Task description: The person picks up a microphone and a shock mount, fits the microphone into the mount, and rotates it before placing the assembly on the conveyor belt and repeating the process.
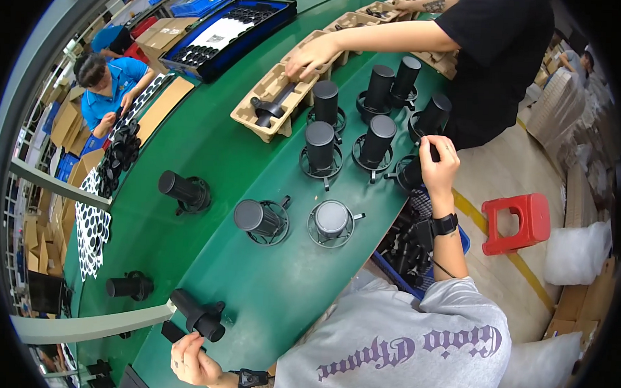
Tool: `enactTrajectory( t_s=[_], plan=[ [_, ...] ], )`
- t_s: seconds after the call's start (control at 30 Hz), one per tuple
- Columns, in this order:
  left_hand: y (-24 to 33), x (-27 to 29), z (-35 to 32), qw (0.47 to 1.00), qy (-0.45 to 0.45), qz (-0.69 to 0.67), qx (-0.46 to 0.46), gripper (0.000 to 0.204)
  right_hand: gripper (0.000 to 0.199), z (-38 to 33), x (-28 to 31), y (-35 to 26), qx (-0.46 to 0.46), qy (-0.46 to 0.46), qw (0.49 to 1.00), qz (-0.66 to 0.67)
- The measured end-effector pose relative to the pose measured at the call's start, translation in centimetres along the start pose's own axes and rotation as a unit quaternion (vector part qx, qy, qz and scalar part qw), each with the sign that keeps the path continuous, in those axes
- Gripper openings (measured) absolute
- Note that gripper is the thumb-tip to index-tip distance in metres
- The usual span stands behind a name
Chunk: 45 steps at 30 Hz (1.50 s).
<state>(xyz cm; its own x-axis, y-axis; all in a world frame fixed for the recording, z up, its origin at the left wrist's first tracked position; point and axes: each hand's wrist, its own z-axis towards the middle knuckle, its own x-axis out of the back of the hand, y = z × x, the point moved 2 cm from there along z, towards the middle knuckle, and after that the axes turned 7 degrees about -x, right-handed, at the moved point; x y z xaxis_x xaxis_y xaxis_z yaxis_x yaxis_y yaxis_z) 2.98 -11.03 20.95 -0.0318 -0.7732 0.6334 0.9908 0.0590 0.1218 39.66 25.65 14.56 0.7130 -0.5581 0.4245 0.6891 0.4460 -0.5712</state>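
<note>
1. Sitting at a black microphone (195, 314): left hand (194, 361), fingers curled, can't tell if gripping.
2. Right hand (439, 163): fingers curled beside another microphone (412, 173), grip unclear too.
3. Standing microphones (258, 218) between hands; blue crate (395, 275) below right wrist.

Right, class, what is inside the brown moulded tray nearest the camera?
The brown tray holds a black part; a co-worker's hand hides some of its far end, so anything beneath cannot be seen.
</note>
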Motion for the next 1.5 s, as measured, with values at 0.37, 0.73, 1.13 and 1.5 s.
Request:
enactTrajectory(
  t_s=[0.37, 0.73, 1.13, 1.5],
  plan=[
    [0.4, 0.0, -0.5, 1.000, 0.003, -0.023, 0.013, 0.017, 0.008, 2.7, -1.8, 0.5, 0.023, 0.017, 1.000, 0.000],
    [0.3, -0.9, 0.5, 0.999, -0.021, -0.033, 0.015, 0.015, 0.036, -0.3, -3.1, 3.3, -0.003, -0.018, 0.986, 0.165],
    [-0.5, -1.9, 0.7, 0.994, -0.046, -0.070, 0.070, 0.013, 0.066, -3.4, -3.5, 4.7, -0.081, 0.049, 0.982, 0.165],
    [-1.0, -6.7, -1.0, 0.941, -0.007, -0.280, 0.191, 0.020, 0.064, -5.8, -5.5, 7.4, -0.178, 0.061, 0.973, 0.137]
  ],
)
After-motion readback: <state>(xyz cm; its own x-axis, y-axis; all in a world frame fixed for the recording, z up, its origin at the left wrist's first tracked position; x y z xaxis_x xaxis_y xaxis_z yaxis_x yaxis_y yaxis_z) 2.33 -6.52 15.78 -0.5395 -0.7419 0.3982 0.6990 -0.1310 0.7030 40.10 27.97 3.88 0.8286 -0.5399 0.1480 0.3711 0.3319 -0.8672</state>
